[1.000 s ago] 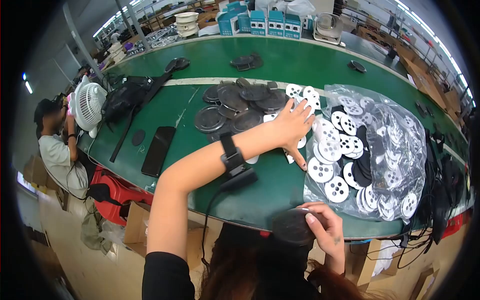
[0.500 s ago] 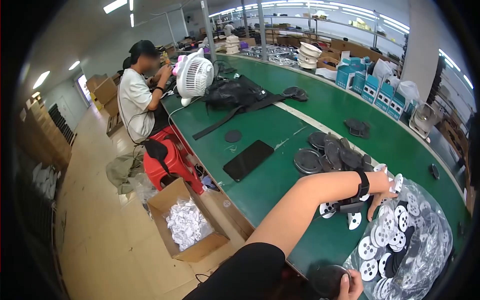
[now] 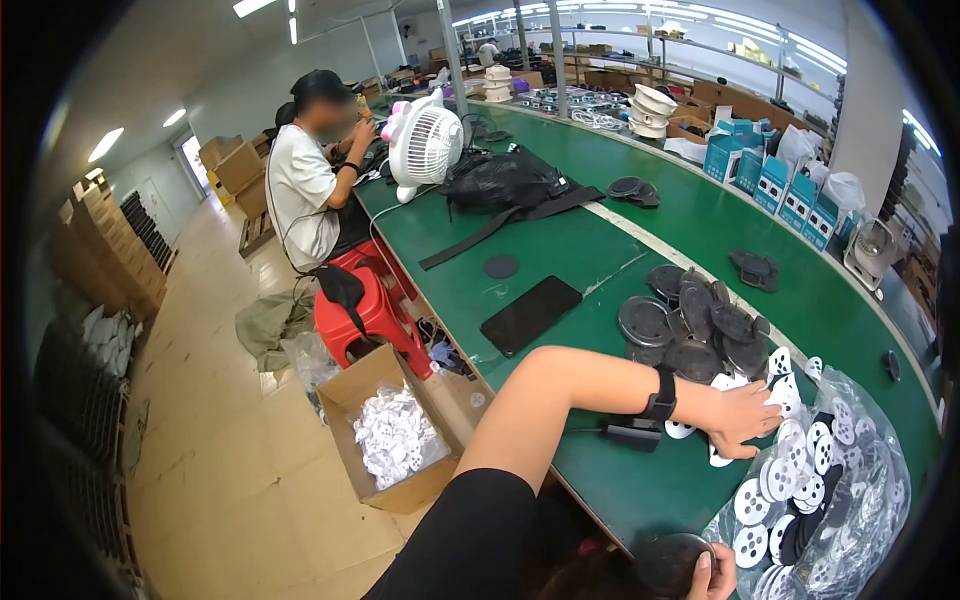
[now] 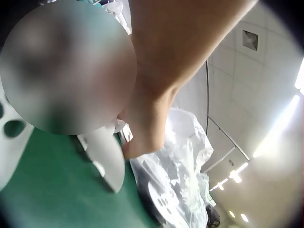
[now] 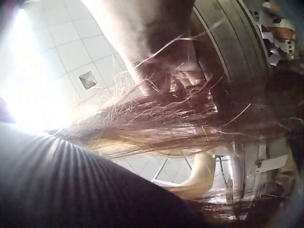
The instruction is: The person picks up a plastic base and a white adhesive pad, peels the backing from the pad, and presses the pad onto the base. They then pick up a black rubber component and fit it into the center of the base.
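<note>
My left hand [image 3: 742, 415] reaches across the green table with its fingers extended over loose white discs with holes [image 3: 785, 392]. In the left wrist view a white piece [image 4: 104, 154] stands tilted beside that hand, and a blurred circle covers much of the picture. At the near table edge my right hand [image 3: 715, 575] grips a round black disc-shaped part [image 3: 668, 566] by its rim, thumb on top. Hair [image 5: 156, 118] hides most of that hand's work in the right wrist view. A clear plastic bag [image 3: 885, 500] of white discs lies right of the left hand.
A pile of black round parts [image 3: 690, 320] lies beyond the left forearm. Farther left are a phone [image 3: 532, 314], a black bag [image 3: 505, 182] and a white fan [image 3: 428, 145]. A seated person [image 3: 305, 190] works there. A carton of white pieces [image 3: 398, 440] stands on the floor.
The head view has swung left, bringing the floor, carton and seated person into fuller view. The left hand stays around the white discs; the right still holds the black part.
</note>
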Demonstrator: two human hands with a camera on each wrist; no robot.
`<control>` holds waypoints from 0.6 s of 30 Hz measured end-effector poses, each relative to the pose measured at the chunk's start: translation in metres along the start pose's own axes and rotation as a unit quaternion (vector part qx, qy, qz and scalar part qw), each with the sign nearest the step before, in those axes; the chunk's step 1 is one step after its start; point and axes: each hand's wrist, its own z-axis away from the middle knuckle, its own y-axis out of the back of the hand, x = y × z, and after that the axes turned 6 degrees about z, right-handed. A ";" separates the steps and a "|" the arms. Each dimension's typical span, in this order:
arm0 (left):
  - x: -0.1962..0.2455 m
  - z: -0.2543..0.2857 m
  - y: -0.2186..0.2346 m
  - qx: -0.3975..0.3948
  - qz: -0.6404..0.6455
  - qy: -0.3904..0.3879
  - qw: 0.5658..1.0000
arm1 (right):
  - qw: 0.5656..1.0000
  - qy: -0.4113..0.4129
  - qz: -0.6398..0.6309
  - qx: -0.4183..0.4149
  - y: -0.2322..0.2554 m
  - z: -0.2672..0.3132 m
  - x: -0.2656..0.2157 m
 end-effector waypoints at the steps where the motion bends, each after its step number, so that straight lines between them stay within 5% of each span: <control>1: 0.003 0.005 0.001 0.000 0.000 0.000 1.000 | 1.000 0.000 0.000 0.000 0.000 0.000 0.002; 3: 0.008 0.011 0.002 0.046 0.037 0.019 0.998 | 1.000 -0.017 -0.016 0.005 0.001 0.000 0.005; 8: 0.008 0.015 0.014 0.019 0.106 0.042 0.993 | 1.000 -0.022 -0.010 0.006 0.001 0.000 0.007; 10: 0.009 0.013 0.042 -0.136 0.207 0.080 0.966 | 0.999 -0.032 -0.012 0.012 0.000 0.000 0.007; 14: 0.019 0.025 0.072 -0.276 0.269 0.094 0.918 | 1.000 -0.017 -0.013 -0.003 0.000 -0.001 0.005; 18: 0.022 0.050 0.051 -0.182 0.180 0.004 0.967 | 1.000 -0.014 0.012 -0.007 -0.002 -0.001 -0.002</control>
